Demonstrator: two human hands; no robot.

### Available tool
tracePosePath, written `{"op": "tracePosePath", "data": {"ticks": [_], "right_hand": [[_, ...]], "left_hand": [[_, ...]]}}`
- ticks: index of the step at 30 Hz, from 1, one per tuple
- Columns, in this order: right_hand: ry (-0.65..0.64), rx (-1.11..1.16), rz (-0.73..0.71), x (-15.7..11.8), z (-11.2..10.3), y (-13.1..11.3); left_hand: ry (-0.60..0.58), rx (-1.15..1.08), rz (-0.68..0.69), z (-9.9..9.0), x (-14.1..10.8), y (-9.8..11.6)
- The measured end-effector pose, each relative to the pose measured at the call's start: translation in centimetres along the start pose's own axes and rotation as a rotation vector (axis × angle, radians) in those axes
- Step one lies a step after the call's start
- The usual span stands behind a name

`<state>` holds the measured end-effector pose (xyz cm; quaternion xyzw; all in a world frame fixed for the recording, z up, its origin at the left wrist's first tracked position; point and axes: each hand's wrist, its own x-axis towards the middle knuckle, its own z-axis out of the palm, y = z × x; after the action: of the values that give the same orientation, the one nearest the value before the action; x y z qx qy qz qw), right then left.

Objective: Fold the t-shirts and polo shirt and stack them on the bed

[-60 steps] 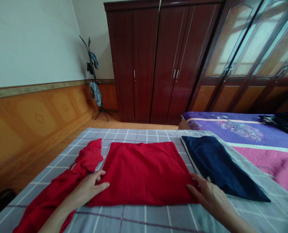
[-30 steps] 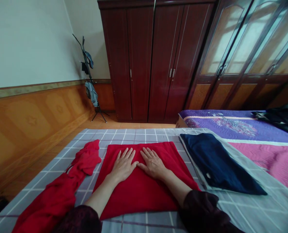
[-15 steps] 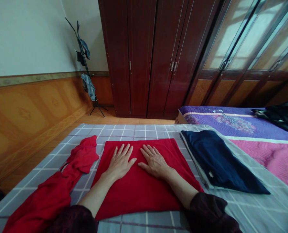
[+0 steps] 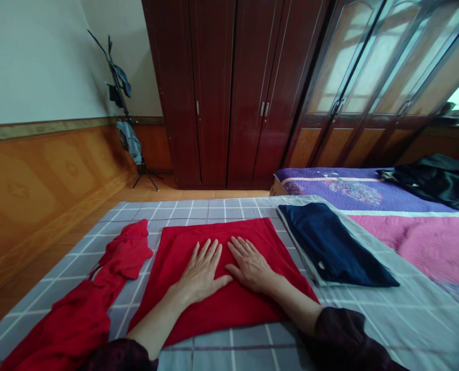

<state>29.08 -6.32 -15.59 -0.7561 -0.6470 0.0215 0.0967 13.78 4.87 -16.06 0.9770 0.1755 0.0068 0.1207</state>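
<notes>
A folded red cloth lies flat on a grey checked bedspread. Resting palm down on its middle, my left hand has its fingers stretched out. Just to the right, my right hand also lies flat on the cloth, fingers extended, the two thumbs close together. A crumpled red garment is at the left. Folded dark blue clothing lies to the right on top of a light grey piece.
Beyond the bedspread stand a dark red wardrobe and a coat rack with clothes on it. At the right is a bed with a purple and pink cover and a dark garment on it.
The view has turned slightly right, so things appear shifted left. My hands have come a little closer together and slightly toward me on the red cloth, both still flat.
</notes>
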Motion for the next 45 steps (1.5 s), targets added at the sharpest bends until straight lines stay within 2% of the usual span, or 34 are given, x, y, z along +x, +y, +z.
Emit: {"op": "tracePosePath", "data": {"ticks": [4,6,8,11,14,17,21,23,27,31,33,36,37,39,41,42,45], "right_hand": [[0.07,-0.11,0.239,-4.0,-0.6,3.5],[0.079,-0.149,0.303,-5.6,-0.7,4.7],[0.09,-0.171,0.307,-6.7,-0.8,5.4],[0.117,-0.212,0.375,-7.3,-1.5,6.2],[0.075,-0.217,0.397,-7.3,-3.1,6.7],[0.007,-0.17,0.423,-7.2,-4.6,6.8],[-0.11,-0.06,0.584,-6.8,-5.5,7.5],[-0.122,0.015,0.667,-6.3,-5.4,8.3],[-0.107,0.263,0.757,-5.3,-4.9,9.5],[-0.132,0.426,0.759,-5.0,-4.9,9.1],[-0.146,0.627,0.794,-5.3,-5.2,8.5],[-0.224,1.116,0.835,-6.0,-5.9,7.6],[-0.247,1.253,0.845,-6.1,-6.1,7.4],[-0.276,1.381,0.886,-5.9,-6.8,6.9],[-0.285,1.396,0.924,-4.9,-7.8,6.0],[-0.284,1.363,0.899,-4.1,-8.5,5.4],[-0.224,0.991,0.607,-0.2,-10.5,2.0]], "left_hand": [[-0.043,-0.029,-0.022,-1.1,-0.4,0.1],[-0.097,-0.079,0.069,-1.6,-0.6,0.9],[-0.157,-0.111,0.167,-1.7,-0.8,1.8],[-0.187,-0.114,0.191,-1.3,-1.2,2.9],[-0.173,-0.126,0.268,-1.1,-1.9,3.7],[-0.205,-0.121,0.323,-2.0,-3.0,4.2],[-0.167,-0.101,0.326,-3.7,-4.9,3.1],[-0.139,-0.065,0.265,-3.9,-5.7,2.0],[-0.071,-0.094,0.146,-2.8,-6.7,0.1],[0.1,-0.268,0.086,-2.0,-6.8,-0.6],[0.234,-0.419,0.037,-1.9,-6.5,-1.1],[0.426,-0.757,-0.087,-1.9,-5.7,-2.5],[0.469,-0.9,-0.154,-2.0,-5.4,-3.1],[0.517,-1.151,-0.283,-2.3,-4.8,-4.3],[0.541,-1.295,-0.368,-2.8,-4.5,-5.5],[0.549,-1.326,-0.392,-3.2,-4.5,-6.1],[0.548,-1.409,-0.446,-4.2,-4.7,-7.5]]}}
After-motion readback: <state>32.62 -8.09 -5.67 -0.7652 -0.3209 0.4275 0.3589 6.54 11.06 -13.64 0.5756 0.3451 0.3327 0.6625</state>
